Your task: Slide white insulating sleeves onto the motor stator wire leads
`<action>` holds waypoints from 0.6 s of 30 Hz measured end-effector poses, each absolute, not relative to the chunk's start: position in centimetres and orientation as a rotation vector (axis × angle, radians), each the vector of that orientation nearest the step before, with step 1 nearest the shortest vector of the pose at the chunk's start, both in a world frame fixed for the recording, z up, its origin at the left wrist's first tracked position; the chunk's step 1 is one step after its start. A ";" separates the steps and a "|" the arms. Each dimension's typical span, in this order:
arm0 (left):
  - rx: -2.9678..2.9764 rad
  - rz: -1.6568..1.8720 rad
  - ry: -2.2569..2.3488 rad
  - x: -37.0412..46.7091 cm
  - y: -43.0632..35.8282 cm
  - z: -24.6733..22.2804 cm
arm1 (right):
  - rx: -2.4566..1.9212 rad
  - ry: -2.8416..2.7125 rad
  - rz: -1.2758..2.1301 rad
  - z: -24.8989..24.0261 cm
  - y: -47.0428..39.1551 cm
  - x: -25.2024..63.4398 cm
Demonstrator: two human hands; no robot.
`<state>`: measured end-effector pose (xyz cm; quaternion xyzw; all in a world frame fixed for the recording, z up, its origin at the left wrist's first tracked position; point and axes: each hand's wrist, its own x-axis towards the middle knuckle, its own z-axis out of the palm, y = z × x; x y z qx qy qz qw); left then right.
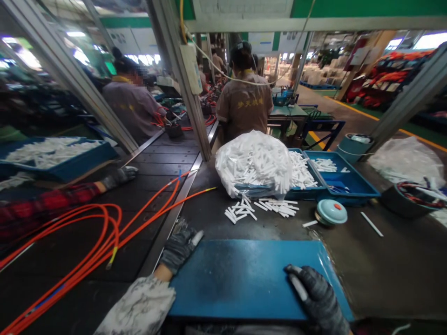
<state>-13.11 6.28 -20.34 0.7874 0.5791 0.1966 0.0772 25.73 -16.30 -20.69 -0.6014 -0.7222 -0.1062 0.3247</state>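
My left hand [179, 249], in a dark grey glove with a whitish thumb tip, is at the left edge of a blue mat [240, 274]. Its thumb is stretched out, and I see nothing held in it. Over the right part of the mat is my right hand [319, 293], also gloved, with its fingers loosely bent and apart; it appears to hold nothing. Orange cables [101, 251] with yellow ends lie coiled on the dark conveyor [150, 174] to the left. Short white tubes [240, 210] lie loose beyond the mat.
A plastic bag of white tubes [254, 163] sits by blue bins [349, 188]. A light-blue round container [331, 213] stands at right, near a dark tub [408, 200]. A co-worker's gloved hand [120, 177] reaches over the conveyor. Metal posts [185, 83] frame the bench.
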 end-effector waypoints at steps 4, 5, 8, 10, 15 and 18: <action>2.322 0.584 1.712 -13.2 6.1 -20.4 | -1.530 -1.958 -0.324 -19.6 -16.1 25.8; 2.321 0.587 1.714 -13.2 6.1 -20.5 | -1.531 -1.966 -0.315 -19.5 -16.1 25.9; 2.330 0.581 1.707 -13.2 6.1 -20.5 | -1.535 -1.966 -0.276 -19.5 -16.0 25.9; 2.326 0.564 1.709 -13.2 6.1 -20.5 | -1.557 -1.934 -0.236 -19.7 -16.0 25.9; 2.312 0.578 1.741 -13.1 5.9 -20.3 | -1.619 -1.841 -0.157 -20.2 -15.9 25.7; 2.306 0.625 1.748 -12.9 5.9 -20.2 | -1.623 -1.817 -0.147 -20.0 -15.8 25.6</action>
